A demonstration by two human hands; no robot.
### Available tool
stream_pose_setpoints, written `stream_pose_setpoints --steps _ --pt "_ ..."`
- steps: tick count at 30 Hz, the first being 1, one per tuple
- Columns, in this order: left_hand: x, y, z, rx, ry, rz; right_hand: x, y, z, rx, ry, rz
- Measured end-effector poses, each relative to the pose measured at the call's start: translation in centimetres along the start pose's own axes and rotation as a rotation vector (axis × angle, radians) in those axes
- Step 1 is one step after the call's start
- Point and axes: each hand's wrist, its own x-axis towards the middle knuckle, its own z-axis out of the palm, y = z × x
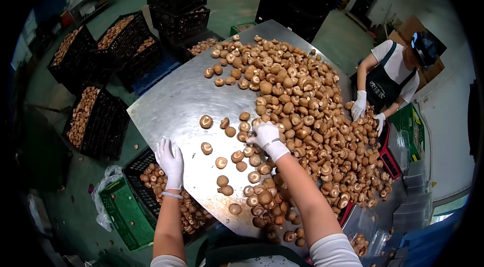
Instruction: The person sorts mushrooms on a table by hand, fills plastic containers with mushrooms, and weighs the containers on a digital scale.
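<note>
A large heap of brown shiitake mushrooms [302, 90] covers much of the steel table [176, 93], with loose ones scattered on its left part. My right hand [268, 138], in a white glove, is at the heap's left edge, fingers curled round a mushroom that is mostly hidden. My left hand [170, 163], also gloved, lies at the table's left edge with fingers stretched out and holds nothing. Below it, a black crate [135, 171] of mushrooms stands against the table, partly hidden by my forearm.
Across the heap a co-worker [390, 73] in white gloves handles mushrooms. Several black crates [176, 2] of mushrooms are stacked at the left and back. A green crate [118, 211] lies on the floor at lower left. Clear plastic boxes [413, 191] stand at right.
</note>
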Motion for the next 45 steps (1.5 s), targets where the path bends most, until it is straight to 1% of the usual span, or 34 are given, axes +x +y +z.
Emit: stream_pose_setpoints --steps 2,3,5,6,8,10,11,12,14,15,18,20,22,23,24,25,26,28,29,30,32,33,34,36,37,38,40,41,42,43,44,45 --pt "0.0 -0.2 0.3 0.027 0.016 0.006 0.6 -0.7 0.9 -0.124 -0.11 0.003" --pt "0.0 0.0 0.1 0.02 0.014 0.007 0.3 -0.9 1.0 -0.123 -0.117 -0.001" --pt "-0.1 -0.1 0.1 0.021 0.012 0.008 -1.4 -0.7 1.3 -0.088 -0.052 -0.05" --pt "-0.1 -0.1 0.1 0.017 0.017 0.021 -2.6 -0.8 1.0 -0.057 -0.07 -0.05" --pt "-0.2 0.2 -0.3 0.02 0.016 0.017 -5.5 -0.6 1.5 0.078 0.022 -0.101" --pt "-0.2 0.3 -0.4 -0.006 0.012 0.021 -7.4 -0.1 0.4 0.279 -0.037 0.023" --pt "-0.3 -0.1 0.0 0.005 0.022 0.035 -7.4 1.6 1.1 0.411 -0.039 0.032" --pt "-0.3 0.0 0.0 0.0 0.027 0.019 -7.2 2.4 0.4 0.561 -0.089 0.159" --pt "-0.4 0.0 -0.2 -0.021 0.039 0.039 -5.7 4.4 0.0 0.823 -0.074 0.261" --pt "-0.3 -0.1 -0.1 -0.012 0.036 0.038 -4.6 4.1 -0.8 0.901 0.072 0.222" --pt "-0.1 0.5 -0.6 -0.018 0.02 0.023 0.4 2.1 -1.1 0.917 0.157 0.146" --pt "0.0 0.6 -0.9 -0.017 0.015 0.016 3.4 0.1 -1.2 0.522 0.185 0.12" --pt "0.0 0.7 -0.7 -0.016 0.011 0.006 6.2 0.0 1.9 0.333 0.221 -0.005" --pt "0.0 0.7 -0.7 -0.019 0.018 0.013 7.2 0.0 4.1 0.368 0.201 -0.028" --pt "0.0 0.5 -0.7 -0.021 0.021 0.022 7.5 -0.9 4.3 0.403 0.181 -0.047" --pt "0.0 0.4 -0.6 -0.017 0.015 0.024 7.3 -1.0 4.1 0.332 0.103 -0.026" --pt "0.1 0.2 -0.6 -0.024 0.018 0.026 7.2 -0.9 3.7 0.333 0.097 -0.02" --pt "-0.2 0.1 -0.4 -0.039 0.008 0.026 6.7 -0.2 3.2 0.532 -0.004 0.054" --pt "-0.2 0.1 -0.4 -0.037 0.006 0.023 6.1 0.3 3.4 0.62 0.123 0.04" --pt "0.0 0.1 -0.4 -0.034 0.01 0.015 5.9 0.5 3.2 0.717 0.16 0.085" --pt "-0.1 0.1 -0.3 -0.035 0.026 0.009 4.9 1.4 2.1 1.164 0.097 0.19" --pt "-0.2 0.1 -0.3 -0.031 0.034 0.018 4.4 1.4 1.1 1.304 0.07 0.369" --pt "-0.2 0.0 -0.3 -0.025 0.041 0.032 3.4 0.8 -0.2 1.56 0.081 0.377" --pt "-0.2 -0.2 -0.3 -0.028 0.037 0.025 1.1 -0.9 -3.1 1.746 0.06 0.707" --pt "-0.2 -0.1 -0.3 -0.018 0.037 0.035 0.0 -1.8 -3.2 1.905 -0.029 0.558" --pt "-0.2 0.0 -0.4 -0.01 0.034 0.048 -1.3 -2.9 -3.3 1.863 -0.081 0.466" --pt "-0.2 -0.1 -0.2 -0.008 0.028 0.049 -4.0 -7.5 -4.5 1.82 -0.205 0.467" --pt "-0.2 -0.1 -0.1 -0.017 0.032 0.035 -5.0 -9.4 -2.5 1.952 -0.331 0.515" --pt "-0.2 0.0 -0.2 -0.024 0.036 0.022 -5.0 -10.6 1.4 1.619 -0.646 0.335" --pt "-0.2 0.0 -0.3 -0.013 0.034 0.031 -7.9 -15.1 -4.2 1.479 -0.472 0.375" --pt "-0.2 0.1 -0.4 -0.014 0.036 0.038 -8.9 -16.3 -1.7 1.57 -0.574 0.073" --pt "-0.1 0.2 -0.4 -0.018 0.021 0.026 -9.2 -16.9 -1.1 1.448 -0.439 -0.106"
